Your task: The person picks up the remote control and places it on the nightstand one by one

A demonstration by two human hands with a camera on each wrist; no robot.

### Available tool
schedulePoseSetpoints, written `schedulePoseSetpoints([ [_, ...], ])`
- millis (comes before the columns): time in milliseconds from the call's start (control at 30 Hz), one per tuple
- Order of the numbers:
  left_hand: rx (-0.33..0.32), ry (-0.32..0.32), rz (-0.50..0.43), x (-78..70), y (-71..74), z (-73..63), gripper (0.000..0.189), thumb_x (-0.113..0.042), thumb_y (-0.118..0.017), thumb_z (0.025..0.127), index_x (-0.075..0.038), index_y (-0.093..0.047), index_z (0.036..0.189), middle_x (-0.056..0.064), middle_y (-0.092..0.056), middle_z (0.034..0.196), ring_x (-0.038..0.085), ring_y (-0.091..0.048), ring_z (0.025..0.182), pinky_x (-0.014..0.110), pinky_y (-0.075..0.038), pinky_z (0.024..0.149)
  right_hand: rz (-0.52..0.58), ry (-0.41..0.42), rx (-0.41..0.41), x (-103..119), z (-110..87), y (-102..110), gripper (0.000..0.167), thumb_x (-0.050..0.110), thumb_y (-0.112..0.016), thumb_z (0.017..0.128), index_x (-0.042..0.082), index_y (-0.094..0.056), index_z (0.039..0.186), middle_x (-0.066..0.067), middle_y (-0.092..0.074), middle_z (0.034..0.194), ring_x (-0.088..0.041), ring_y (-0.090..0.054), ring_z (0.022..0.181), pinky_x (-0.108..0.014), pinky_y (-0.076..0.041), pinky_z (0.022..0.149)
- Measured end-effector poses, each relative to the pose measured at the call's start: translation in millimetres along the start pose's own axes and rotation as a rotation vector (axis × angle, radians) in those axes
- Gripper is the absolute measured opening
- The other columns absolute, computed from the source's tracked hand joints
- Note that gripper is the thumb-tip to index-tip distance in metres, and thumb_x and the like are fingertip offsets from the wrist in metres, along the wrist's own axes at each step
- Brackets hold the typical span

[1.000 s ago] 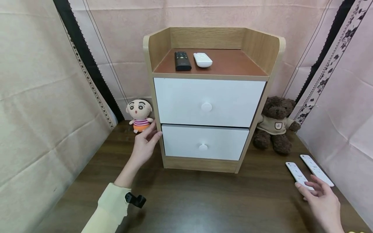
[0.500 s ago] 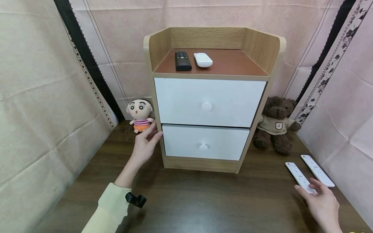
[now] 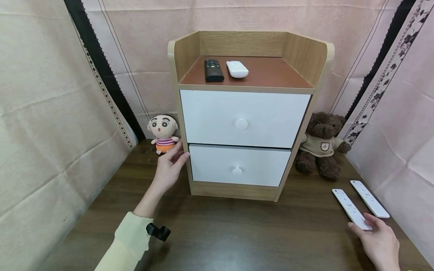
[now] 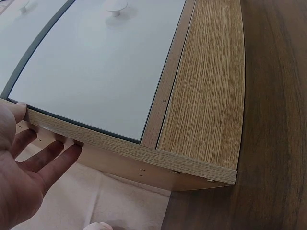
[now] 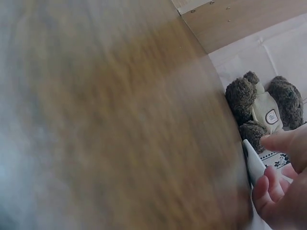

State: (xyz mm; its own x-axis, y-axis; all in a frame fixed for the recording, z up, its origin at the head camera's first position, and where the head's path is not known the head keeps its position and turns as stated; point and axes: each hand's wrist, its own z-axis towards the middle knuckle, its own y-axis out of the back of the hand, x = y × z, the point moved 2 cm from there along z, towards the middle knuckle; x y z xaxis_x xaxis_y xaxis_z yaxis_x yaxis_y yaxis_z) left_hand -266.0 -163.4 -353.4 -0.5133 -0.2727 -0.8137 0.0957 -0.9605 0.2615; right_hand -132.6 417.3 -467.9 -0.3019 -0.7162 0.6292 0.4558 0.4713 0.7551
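Observation:
A wooden cabinet (image 3: 234, 192) with a white upper drawer (image 3: 210, 116) and white lower drawer (image 3: 210, 165) stands in the middle. My left hand (image 3: 169, 165) rests on its left side near the lower drawer; in the left wrist view the thumb lies on the front edge and the fingertips touch the side panel. On the right, two white remotes lie side by side: a nearer remote (image 3: 350, 207) and a farther remote (image 3: 369, 198). My right hand (image 3: 379, 239) is at the near end of the nearer remote, thumb and fingers apart; some fingers are hidden.
On the cabinet top lie a black remote (image 3: 213, 70) and a small white remote (image 3: 237, 69). A doll (image 3: 162, 131) stands by the left side, close to my left hand. A brown teddy bear (image 3: 320, 145) sits right of the cabinet. Curtains (image 3: 400, 124) hang around the dark table (image 3: 230, 233).
My right hand has drawn back slightly toward me, so more of the nearer remote's near end shows. The left hand has stayed in place.

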Motion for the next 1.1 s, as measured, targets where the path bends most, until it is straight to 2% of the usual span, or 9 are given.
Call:
schedulePoseSetpoints([
  [100, 0.0, 0.004, 0.009, 0.2, 0.3, -0.1, 0.053, -0.007, -0.066, 0.101, -0.002, -0.048, 0.151, 0.019, -0.058, 0.144, 0.036, -0.063, 0.119, 0.023, -0.056, 0.087, -0.011, -0.008, -0.002, -2, 1.3, 0, 0.061, 0.03, -0.08, 0.088, -0.007, -0.059, 0.132, -0.033, -0.063, 0.124, -0.034, -0.061, 0.092, -0.041, -0.039, 0.078],
  [167, 0.003, 0.009, 0.014, 0.5, 0.7, -0.3, 0.053, -0.008, -0.065, 0.102, -0.002, -0.048, 0.151, 0.019, -0.057, 0.144, 0.036, -0.063, 0.12, 0.023, -0.056, 0.089, -0.013, 0.002, -0.009, -3, 1.5, -1, 0.06, 0.028, -0.08, 0.087, -0.007, -0.06, 0.131, -0.033, -0.064, 0.122, -0.035, -0.062, 0.091, -0.039, -0.038, 0.075],
  [333, 0.002, 0.013, 0.01, 0.4, 0.7, -0.5, 0.053, -0.008, -0.066, 0.102, -0.002, -0.048, 0.151, 0.02, -0.058, 0.143, 0.037, -0.063, 0.12, 0.023, -0.056, 0.089, 0.006, -0.008, -0.013, -6, 1.9, -2, 0.059, 0.024, -0.079, 0.087, -0.008, -0.059, 0.132, -0.035, -0.061, 0.126, -0.051, -0.056, 0.112, -0.047, -0.039, 0.082],
  [467, 0.003, 0.01, 0.009, -0.2, 0.2, -0.4, 0.053, -0.008, -0.066, 0.101, -0.003, -0.048, 0.151, 0.02, -0.059, 0.142, 0.036, -0.063, 0.119, 0.024, -0.056, 0.089, 0.009, -0.057, 0.007, -10, 4.6, -2, 0.06, 0.022, -0.078, 0.088, -0.01, -0.055, 0.134, -0.036, -0.056, 0.131, -0.054, -0.051, 0.118, -0.056, -0.038, 0.093],
  [600, 0.003, 0.01, 0.011, -1.0, 0.4, -0.4, 0.054, -0.008, -0.066, 0.101, -0.002, -0.048, 0.152, 0.021, -0.059, 0.141, 0.037, -0.063, 0.119, 0.024, -0.056, 0.089, -0.005, -0.076, 0.032, -13, 6.7, -1, 0.061, 0.021, -0.076, 0.089, -0.012, -0.052, 0.134, -0.038, -0.055, 0.131, -0.056, -0.048, 0.118, -0.059, -0.037, 0.096],
  [867, 0.005, 0.012, 0.012, -0.9, -0.2, -0.4, 0.054, -0.008, -0.065, 0.102, -0.003, -0.048, 0.152, 0.02, -0.059, 0.142, 0.037, -0.063, 0.12, 0.024, -0.057, 0.089, -0.035, -0.094, 0.062, -12, 7.4, -1, 0.061, 0.026, -0.074, 0.091, -0.016, -0.052, 0.128, -0.04, -0.06, 0.118, -0.058, -0.049, 0.114, -0.061, -0.032, 0.1],
  [1100, 0.004, 0.012, 0.01, -2.1, -0.4, -0.9, 0.053, -0.008, -0.065, 0.102, -0.003, -0.048, 0.152, 0.02, -0.059, 0.142, 0.036, -0.063, 0.12, 0.024, -0.056, 0.089, -0.028, -0.076, 0.049, -14, 8.8, -3, 0.062, 0.029, -0.076, 0.088, -0.017, -0.056, 0.124, -0.037, -0.066, 0.107, -0.058, -0.052, 0.109, -0.062, -0.029, 0.099],
])
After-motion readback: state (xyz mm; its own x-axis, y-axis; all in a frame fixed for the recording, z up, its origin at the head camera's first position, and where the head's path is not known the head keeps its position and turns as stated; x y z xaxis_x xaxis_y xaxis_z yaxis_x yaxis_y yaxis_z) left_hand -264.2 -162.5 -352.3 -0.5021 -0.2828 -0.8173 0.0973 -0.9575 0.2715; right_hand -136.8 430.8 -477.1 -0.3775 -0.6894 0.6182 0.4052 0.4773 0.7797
